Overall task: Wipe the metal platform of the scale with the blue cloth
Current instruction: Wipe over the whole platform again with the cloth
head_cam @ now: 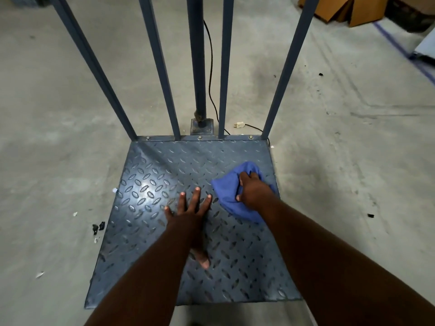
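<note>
The right hand (253, 189) has its fingers curled into the cloth (231, 191), bunching it and pressing it down on the far right part of the platform (146, 208), near the right edge. The cloth looks soft, light and limp. It will likely fold and drag over the raised tread, so a bunched hold from above, palm bearing down, seems best. The left hand (188, 212) lies flat with fingers spread near the platform's middle, just left of the cloth, holding nothing.

The platform is stiff blue-grey tread plate with a glare patch on its left half. Its ridges will probably snag the cloth. Blue bars (162, 67) and a post (197, 67) rise at the far edge. Beyond them a cord (210, 67) and plug (239, 124) lie on the concrete floor (47, 114). Dark scraps (98, 228) lie on the floor to the left, and boxes (348, 10) sit far right.
</note>
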A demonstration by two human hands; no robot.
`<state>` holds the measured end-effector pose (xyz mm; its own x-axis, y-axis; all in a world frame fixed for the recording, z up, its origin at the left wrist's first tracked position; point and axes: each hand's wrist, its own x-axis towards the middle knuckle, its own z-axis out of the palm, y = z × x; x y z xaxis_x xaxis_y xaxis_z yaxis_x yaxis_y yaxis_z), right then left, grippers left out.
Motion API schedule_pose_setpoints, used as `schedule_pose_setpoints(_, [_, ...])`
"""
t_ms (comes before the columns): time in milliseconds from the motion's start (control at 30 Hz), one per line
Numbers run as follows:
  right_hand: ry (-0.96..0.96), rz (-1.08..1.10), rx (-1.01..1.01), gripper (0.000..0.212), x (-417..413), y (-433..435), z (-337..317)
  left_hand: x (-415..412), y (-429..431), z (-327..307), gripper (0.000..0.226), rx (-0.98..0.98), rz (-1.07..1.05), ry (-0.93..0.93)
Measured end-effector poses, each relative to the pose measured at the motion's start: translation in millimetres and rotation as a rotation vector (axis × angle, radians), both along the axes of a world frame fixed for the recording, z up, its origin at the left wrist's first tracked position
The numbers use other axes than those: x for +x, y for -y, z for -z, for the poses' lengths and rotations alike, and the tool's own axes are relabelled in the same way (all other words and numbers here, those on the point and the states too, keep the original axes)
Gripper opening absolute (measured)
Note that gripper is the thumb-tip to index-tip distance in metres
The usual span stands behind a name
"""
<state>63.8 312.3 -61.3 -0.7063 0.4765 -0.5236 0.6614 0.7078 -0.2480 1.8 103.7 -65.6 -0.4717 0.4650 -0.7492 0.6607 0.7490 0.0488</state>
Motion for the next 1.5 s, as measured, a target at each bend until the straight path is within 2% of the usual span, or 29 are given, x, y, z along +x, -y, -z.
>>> schedule_pose_setpoints(167, [-0.013, -0.021, 0.062, 0.067, -0.8, 0.4, 5.8, -0.4, 0.5, 4.7, 0.186, 0.008, 0.006, -0.018])
schedule_pose_setpoints(333, [-0.047, -0.165, 0.031, 0.07, 14.4, 11.0, 13.3, -0.4, 1.5, 11.3, 0.186, 0.008, 0.026, -0.031])
schedule_pose_setpoints(433, [-0.077, 0.043, 0.042, 0.065, 22.1, -10.2, 4.1, 0.4, 2.4, 10.9, 0.187, 0.032, 0.007, -0.025])
schedule_pose_setpoints(500, [-0.081, 0.106, 0.032, 0.061, 23.7, -17.2, 4.9, -0.4, 1.5, 10.6, 0.188, 0.027, -0.002, -0.024])
schedule_pose_setpoints(700, [-0.021, 0.043, 0.075, 0.089, 28.9, 3.6, 10.2, 0.1, 0.9, 10.0, 0.189, 0.011, 0.001, -0.022])
schedule_pose_setpoints(1500, [-0.025, -0.072, 0.035, 0.082, 23.8, 15.6, 22.5, 0.8, 0.6, 11.1, 0.188, -0.004, 0.023, -0.024])
